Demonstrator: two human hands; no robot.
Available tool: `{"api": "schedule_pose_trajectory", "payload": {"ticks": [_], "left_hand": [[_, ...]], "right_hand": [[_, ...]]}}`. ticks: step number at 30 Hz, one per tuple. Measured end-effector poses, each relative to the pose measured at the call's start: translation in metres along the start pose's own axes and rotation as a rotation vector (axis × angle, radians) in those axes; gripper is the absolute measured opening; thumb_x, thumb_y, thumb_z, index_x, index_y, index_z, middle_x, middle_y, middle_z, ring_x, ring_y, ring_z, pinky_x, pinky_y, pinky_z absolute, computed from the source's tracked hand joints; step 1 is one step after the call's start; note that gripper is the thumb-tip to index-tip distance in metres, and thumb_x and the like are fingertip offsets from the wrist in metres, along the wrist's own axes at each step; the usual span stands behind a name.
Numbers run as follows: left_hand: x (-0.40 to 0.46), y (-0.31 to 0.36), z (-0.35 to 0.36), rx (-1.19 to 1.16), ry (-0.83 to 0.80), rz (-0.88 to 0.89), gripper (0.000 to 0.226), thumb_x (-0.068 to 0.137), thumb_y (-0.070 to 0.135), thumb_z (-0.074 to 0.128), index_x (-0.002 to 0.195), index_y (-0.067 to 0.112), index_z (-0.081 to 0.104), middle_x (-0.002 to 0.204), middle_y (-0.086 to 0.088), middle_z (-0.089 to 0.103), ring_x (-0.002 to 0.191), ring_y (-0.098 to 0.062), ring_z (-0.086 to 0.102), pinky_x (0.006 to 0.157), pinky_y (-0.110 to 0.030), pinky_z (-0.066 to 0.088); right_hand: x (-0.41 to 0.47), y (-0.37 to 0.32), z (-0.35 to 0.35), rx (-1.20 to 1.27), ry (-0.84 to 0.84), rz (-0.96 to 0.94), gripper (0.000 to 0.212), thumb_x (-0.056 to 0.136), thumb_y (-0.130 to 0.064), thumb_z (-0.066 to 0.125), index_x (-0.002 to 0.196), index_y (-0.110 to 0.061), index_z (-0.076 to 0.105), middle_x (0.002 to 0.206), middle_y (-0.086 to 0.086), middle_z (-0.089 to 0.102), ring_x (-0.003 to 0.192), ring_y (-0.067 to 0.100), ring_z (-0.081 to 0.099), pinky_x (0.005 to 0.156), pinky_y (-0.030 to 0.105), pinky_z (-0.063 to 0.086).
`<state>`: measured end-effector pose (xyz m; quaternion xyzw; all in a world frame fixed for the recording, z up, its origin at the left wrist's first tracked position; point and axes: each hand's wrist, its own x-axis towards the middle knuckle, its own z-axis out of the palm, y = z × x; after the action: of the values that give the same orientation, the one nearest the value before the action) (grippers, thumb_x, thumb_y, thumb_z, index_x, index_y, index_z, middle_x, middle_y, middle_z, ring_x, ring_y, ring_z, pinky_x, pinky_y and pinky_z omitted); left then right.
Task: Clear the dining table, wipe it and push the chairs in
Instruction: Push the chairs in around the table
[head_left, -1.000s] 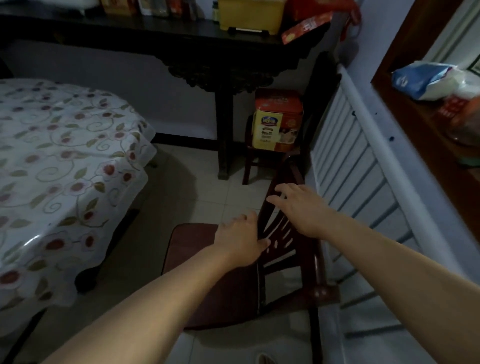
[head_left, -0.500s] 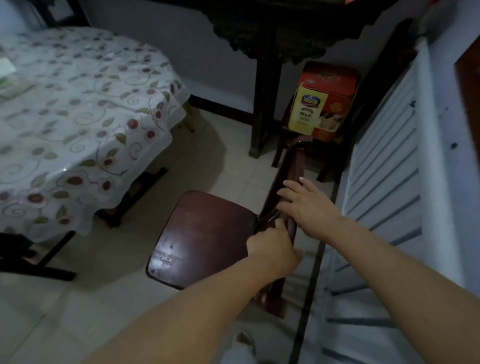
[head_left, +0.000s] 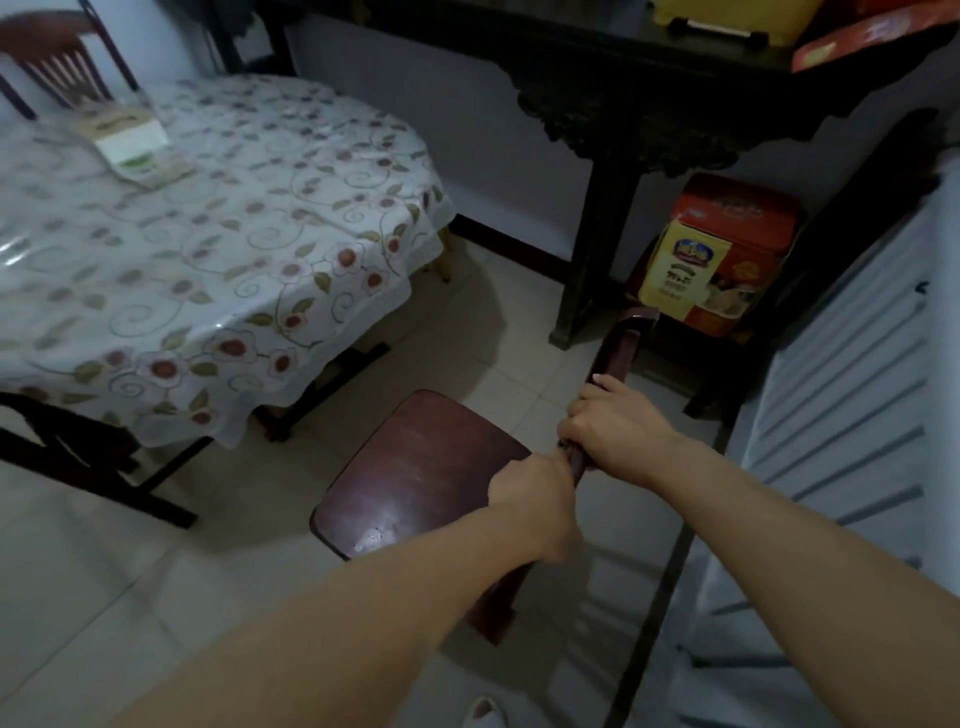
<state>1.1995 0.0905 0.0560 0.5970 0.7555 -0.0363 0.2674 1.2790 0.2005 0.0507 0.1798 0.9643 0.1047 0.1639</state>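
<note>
A pale tiled floor (head_left: 244, 530) carries a dark reddish wooden chair (head_left: 415, 483) standing apart from the flower-patterned cloth-covered bench (head_left: 218, 249). The left hand (head_left: 535, 488) and right hand (head_left: 613, 436) both grip its backrest. The writing on the orange-and-yellow box (head_left: 717, 260) is unreadable.

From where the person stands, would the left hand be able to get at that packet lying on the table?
Probably not as things stand: the left hand grips the chair back, and the packet lies far across the table, with bare floor between.
</note>
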Motion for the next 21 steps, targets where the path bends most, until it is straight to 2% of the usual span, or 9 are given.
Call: {"api": "schedule_pose_trajectory", "payload": {"ticks": [2, 5, 9, 14, 18, 21], "left_hand": [[-0.002, -0.022, -0.017, 0.01, 0.015, -0.005, 0.047, 0.08, 0.015, 0.065, 0.118, 0.008, 0.04, 0.114, -0.012, 0.055, 0.103, -0.031, 0.057, 0.071, -0.032, 0.041], [-0.005, -0.058, -0.04, -0.011, 0.031, -0.035, 0.049, 0.08, 0.02, 0.064, 0.122, 0.009, 0.041, 0.116, -0.014, 0.055, 0.105, -0.033, 0.056, 0.075, -0.032, 0.042], [-0.008, -0.109, -0.065, -0.009, 0.146, -0.115, 0.044, 0.078, 0.022, 0.064, 0.119, 0.013, 0.049, 0.113, -0.011, 0.057, 0.104, -0.032, 0.058, 0.078, -0.035, 0.046], [-0.015, -0.166, -0.087, 0.037, 0.346, -0.23, 0.032, 0.082, 0.022, 0.06, 0.112, 0.017, 0.052, 0.102, -0.006, 0.061, 0.095, -0.029, 0.06, 0.064, -0.033, 0.04], [-0.016, -0.211, -0.092, 0.037, 0.44, -0.335, 0.024, 0.081, 0.024, 0.064, 0.1, 0.018, 0.05, 0.091, 0.0, 0.055, 0.09, -0.024, 0.059, 0.061, -0.032, 0.037], [-0.009, -0.245, -0.104, 0.022, 0.499, -0.339, 0.026, 0.08, 0.028, 0.066, 0.097, 0.02, 0.048, 0.094, 0.003, 0.055, 0.091, -0.022, 0.058, 0.063, -0.031, 0.037]], "right_hand": [[0.02, -0.004, -0.019, -0.013, 0.013, -0.036, 0.016, 0.091, -0.022, 0.051, 0.101, -0.021, 0.063, 0.108, 0.001, 0.064, 0.108, 0.023, 0.051, 0.098, 0.035, 0.034], [0.053, -0.015, -0.045, -0.004, 0.01, -0.084, 0.015, 0.09, -0.028, 0.053, 0.099, -0.021, 0.063, 0.106, 0.001, 0.064, 0.105, 0.021, 0.053, 0.085, 0.032, 0.036], [0.097, -0.032, -0.079, 0.022, 0.04, -0.129, 0.024, 0.085, -0.034, 0.063, 0.105, -0.021, 0.059, 0.111, 0.001, 0.061, 0.11, 0.022, 0.052, 0.086, 0.032, 0.035], [0.145, -0.051, -0.101, 0.067, 0.165, -0.158, 0.035, 0.079, -0.028, 0.07, 0.107, -0.018, 0.051, 0.111, 0.002, 0.058, 0.108, 0.023, 0.052, 0.088, 0.033, 0.035], [0.188, -0.064, -0.115, 0.089, 0.181, -0.186, 0.043, 0.074, -0.035, 0.075, 0.102, -0.019, 0.047, 0.1, 0.001, 0.06, 0.093, 0.023, 0.057, 0.076, 0.034, 0.039], [0.219, -0.068, -0.13, 0.104, 0.186, -0.215, 0.047, 0.076, -0.04, 0.073, 0.11, -0.021, 0.046, 0.101, 0.0, 0.061, 0.09, 0.024, 0.059, 0.067, 0.033, 0.042]]}}
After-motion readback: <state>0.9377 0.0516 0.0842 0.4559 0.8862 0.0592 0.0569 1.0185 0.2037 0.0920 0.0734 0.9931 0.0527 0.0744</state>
